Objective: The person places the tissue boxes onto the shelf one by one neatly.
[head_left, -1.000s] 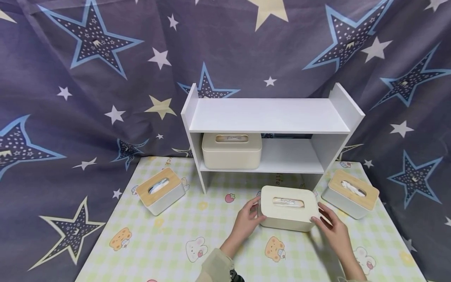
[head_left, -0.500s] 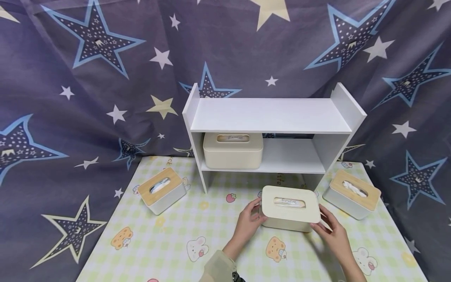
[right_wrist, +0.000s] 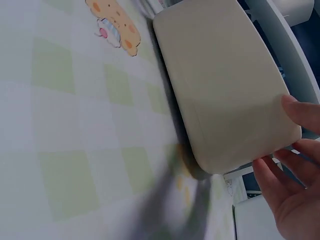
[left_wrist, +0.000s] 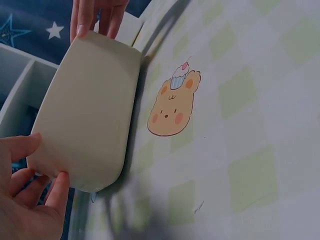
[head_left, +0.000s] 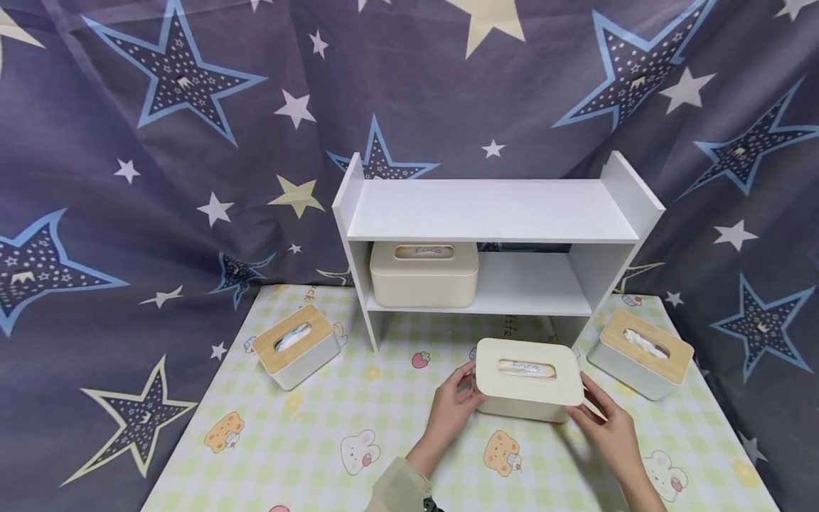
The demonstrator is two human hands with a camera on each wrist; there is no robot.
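A cream tissue box with a slotted lid is on the checked tablecloth, in front of the white shelf. "Face" seems to be written on the tissue pack in its slot. My left hand grips its left end, thumb on the front corner and fingers along the side. At the opposite end my right hand holds it the same way. Both wrist views show the box's plain front between the hands. Whether its base touches the cloth fully, I cannot tell.
A white two-tier shelf stands at the back. On its lower tier, at the left, sits another cream tissue box. Wood-topped tissue boxes stand on the table at the left and right. A starry curtain hangs behind.
The box and both hands keep almost the same places and grip. The whole view shifts very slightly to the right. Nothing has been let go.
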